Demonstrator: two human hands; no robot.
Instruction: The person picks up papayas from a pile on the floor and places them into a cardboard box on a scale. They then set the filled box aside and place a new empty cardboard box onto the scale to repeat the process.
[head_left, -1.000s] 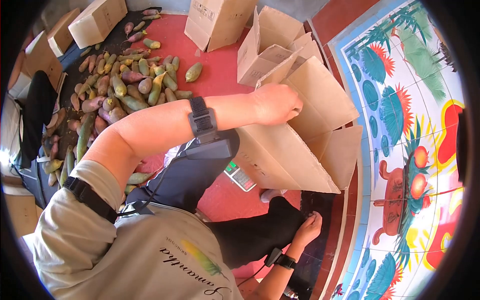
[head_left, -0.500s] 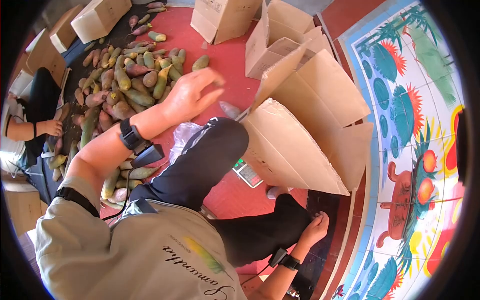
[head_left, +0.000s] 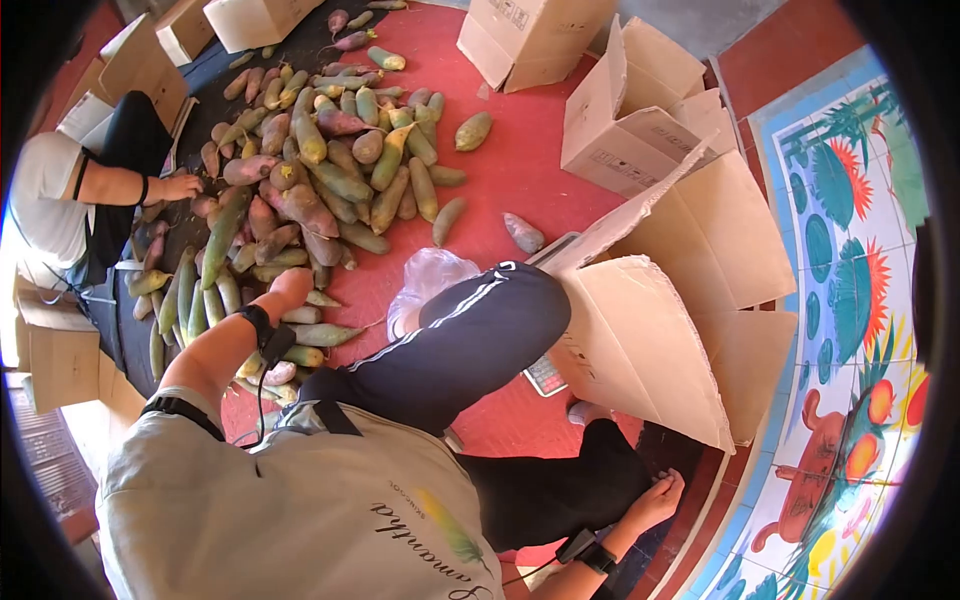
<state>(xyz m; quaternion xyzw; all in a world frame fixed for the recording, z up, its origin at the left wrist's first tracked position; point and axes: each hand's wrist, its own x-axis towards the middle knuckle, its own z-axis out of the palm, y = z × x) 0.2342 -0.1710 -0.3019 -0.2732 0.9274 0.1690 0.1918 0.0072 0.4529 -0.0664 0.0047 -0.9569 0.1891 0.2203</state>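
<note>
A large heap of green and reddish-purple long radishes [head_left: 340, 180] covers the floor in front of me. My left hand [head_left: 292, 287] is at the near edge of this heap, close to several radishes; its fingertips are hidden, so whether it grips one cannot be told. My right hand [head_left: 660, 497] rests by my bent right knee, fingers loosely curled and apart, with nothing in them. An open cardboard box [head_left: 640, 345] stands tilted beyond my knees, and part of a digital scale [head_left: 545, 376] shows beside it. A clear plastic bag [head_left: 432, 272] lies against my left leg.
Another person's hand [head_left: 178, 188] touches the heap from the left. More cardboard boxes [head_left: 625, 150] stand at the back and back left. A lone radish [head_left: 523, 233] lies on the red floor [head_left: 510, 170]. A painted tile wall [head_left: 830, 300] borders the right.
My left hand has moved down and left, from above the floor near the box to the near edge of the heap. The view has shifted. My right hand stays by the knee.
</note>
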